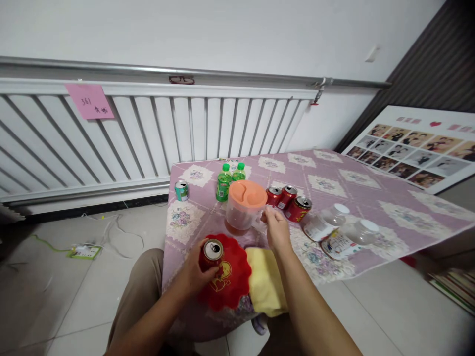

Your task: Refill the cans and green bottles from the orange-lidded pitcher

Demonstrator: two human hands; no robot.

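My left hand is wrapped round an opened red can, upright over a red scalloped plate with a yellow print. My right hand is closed on the handle of a clear plastic pitcher with an orange lid. The pitcher stands just beyond the red plate; whether its base touches the cloth I cannot tell. A folded yellow cloth lies below my right wrist, at the plate's right side.
Green-capped bottles stand behind the pitcher, and a teal can is at the left edge. Several red cans are to the right, near two clear jars. A photo board leans at the far right; a radiator lines the wall.
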